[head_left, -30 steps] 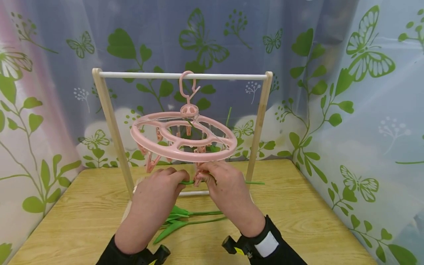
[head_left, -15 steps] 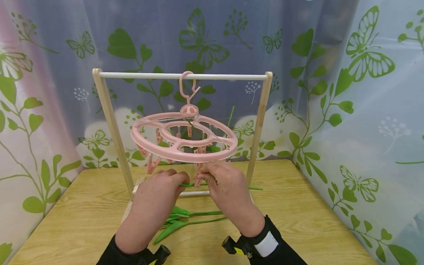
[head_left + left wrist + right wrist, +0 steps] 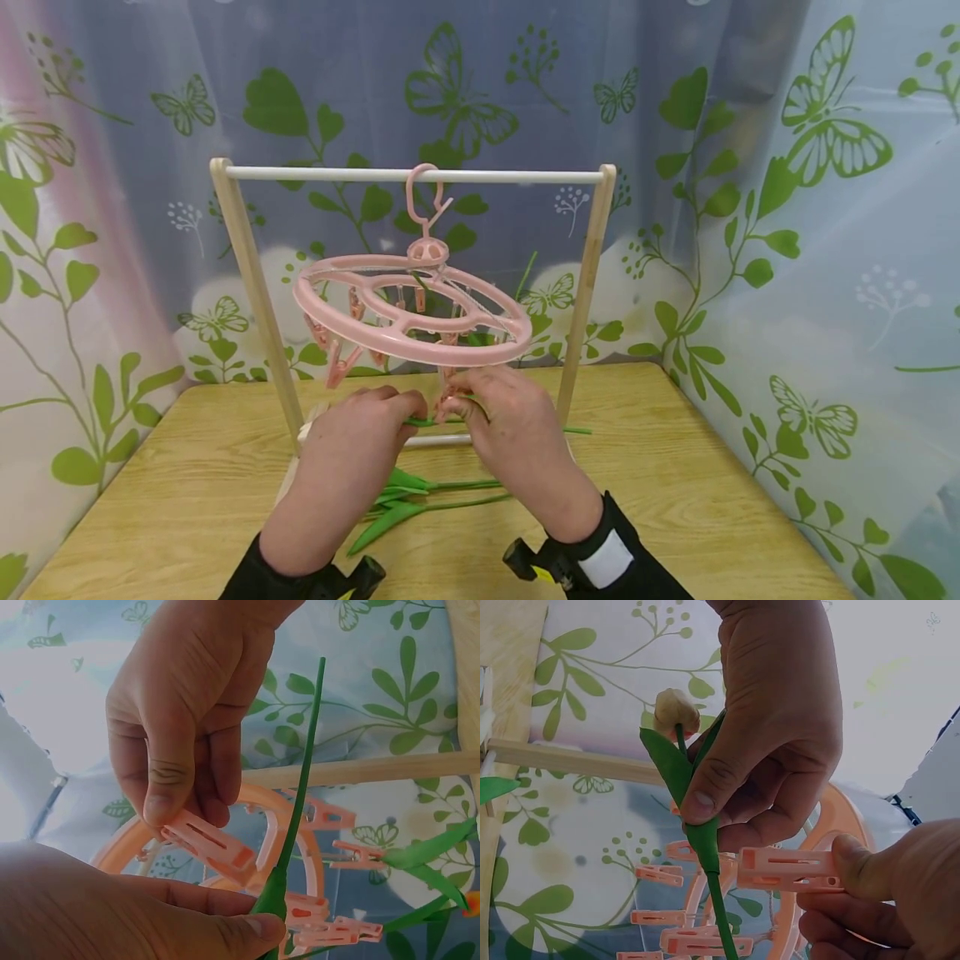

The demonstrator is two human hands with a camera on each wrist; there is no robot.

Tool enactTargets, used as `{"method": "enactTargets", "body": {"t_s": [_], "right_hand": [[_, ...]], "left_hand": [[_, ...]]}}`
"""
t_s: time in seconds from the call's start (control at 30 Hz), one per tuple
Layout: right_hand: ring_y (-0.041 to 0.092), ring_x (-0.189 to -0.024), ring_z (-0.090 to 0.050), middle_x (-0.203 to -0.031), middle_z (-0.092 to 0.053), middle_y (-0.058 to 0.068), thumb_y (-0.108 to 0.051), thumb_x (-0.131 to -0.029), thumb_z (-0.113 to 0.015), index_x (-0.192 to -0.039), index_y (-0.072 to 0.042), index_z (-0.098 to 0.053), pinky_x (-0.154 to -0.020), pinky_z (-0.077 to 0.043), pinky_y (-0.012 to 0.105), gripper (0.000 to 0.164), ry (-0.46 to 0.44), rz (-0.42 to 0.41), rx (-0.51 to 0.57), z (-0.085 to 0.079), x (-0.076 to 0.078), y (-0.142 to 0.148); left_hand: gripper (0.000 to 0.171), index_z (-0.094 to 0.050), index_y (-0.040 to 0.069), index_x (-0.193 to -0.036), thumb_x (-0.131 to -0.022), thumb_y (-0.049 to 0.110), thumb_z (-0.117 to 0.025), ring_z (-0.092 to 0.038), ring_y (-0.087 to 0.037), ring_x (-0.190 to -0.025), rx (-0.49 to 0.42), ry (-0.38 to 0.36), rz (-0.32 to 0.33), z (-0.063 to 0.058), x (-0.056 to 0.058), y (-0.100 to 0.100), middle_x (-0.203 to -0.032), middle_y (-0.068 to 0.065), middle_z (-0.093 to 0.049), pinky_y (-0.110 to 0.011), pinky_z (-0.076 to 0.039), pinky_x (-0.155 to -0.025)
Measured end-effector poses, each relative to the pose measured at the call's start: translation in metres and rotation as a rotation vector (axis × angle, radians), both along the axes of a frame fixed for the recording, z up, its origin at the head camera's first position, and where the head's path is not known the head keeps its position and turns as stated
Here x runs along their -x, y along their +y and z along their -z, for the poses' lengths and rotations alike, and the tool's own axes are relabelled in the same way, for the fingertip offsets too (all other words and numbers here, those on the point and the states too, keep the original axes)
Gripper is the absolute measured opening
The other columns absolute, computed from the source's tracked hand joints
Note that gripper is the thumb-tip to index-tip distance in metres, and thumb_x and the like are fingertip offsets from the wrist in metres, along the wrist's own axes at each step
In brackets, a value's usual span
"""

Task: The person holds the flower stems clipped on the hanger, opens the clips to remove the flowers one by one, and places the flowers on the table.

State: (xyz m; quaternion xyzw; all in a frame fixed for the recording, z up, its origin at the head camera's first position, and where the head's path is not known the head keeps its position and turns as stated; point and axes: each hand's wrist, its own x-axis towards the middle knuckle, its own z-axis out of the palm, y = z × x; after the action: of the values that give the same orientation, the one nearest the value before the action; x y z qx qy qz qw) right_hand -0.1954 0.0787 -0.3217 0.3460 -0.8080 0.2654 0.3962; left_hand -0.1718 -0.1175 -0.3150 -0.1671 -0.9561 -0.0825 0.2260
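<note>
My left hand point(image 3: 356, 442) pinches an artificial tulip at the base of its green leaves point(image 3: 667, 761). The tulip's pale flower point(image 3: 676, 712) shows beyond the fingers in the right wrist view. Its bare stem point(image 3: 301, 787) runs past my other hand. With thumb and fingers, my right hand point(image 3: 517, 442) pinches the handle end of a pink clothespin point(image 3: 789, 868) hanging from a round pink clip hanger point(image 3: 367, 337). The peg's nose points toward the tulip, close beside its leaf base. In the head view, the flower is hidden behind my left hand.
The hanger hooks over the white bar point(image 3: 315, 174) of a wooden rack point(image 3: 251, 283). Several other pegs hang round it, some gripping green stems, as the left wrist view shows. More tulips with green leaves point(image 3: 386, 525) lie on the wooden table point(image 3: 660, 500) below my hands.
The hanger has swung slightly to the left. The tulip's stem end has dipped a little, and my right thumb has shifted left over the clothespin. My left hand has barely moved.
</note>
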Motion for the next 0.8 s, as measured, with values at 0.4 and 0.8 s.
{"method": "enactTargets", "body": {"t_s": [0.4, 0.8], "right_hand": [[0.024, -0.111, -0.074, -0.115, -0.082, 0.001, -0.038, -0.083, -0.098, -0.122, -0.014, -0.081, -0.093, -0.062, 0.039, 0.049, 0.014, 0.098, -0.011, -0.006, -0.012, 0.002], [0.023, -0.09, -0.069, -0.097, -0.078, 0.004, -0.017, -0.09, -0.091, -0.102, -0.011, -0.081, -0.08, -0.058, 0.037, 0.017, 0.175, 0.054, 0.069, -0.016, -0.022, 0.009]], "left_hand": [[0.018, -0.08, 0.024, -0.105, -0.09, 0.019, -0.091, -0.076, -0.021, -0.081, 0.002, -0.008, 0.001, 0.001, 0.0, -0.001, -0.092, 0.001, -0.077, -0.035, -0.058, -0.058], [0.016, -0.079, 0.024, -0.101, -0.091, 0.019, -0.09, -0.072, -0.019, -0.076, -0.005, -0.005, -0.003, 0.0, -0.002, -0.001, -0.087, 0.003, -0.075, -0.032, -0.054, -0.056]]}}
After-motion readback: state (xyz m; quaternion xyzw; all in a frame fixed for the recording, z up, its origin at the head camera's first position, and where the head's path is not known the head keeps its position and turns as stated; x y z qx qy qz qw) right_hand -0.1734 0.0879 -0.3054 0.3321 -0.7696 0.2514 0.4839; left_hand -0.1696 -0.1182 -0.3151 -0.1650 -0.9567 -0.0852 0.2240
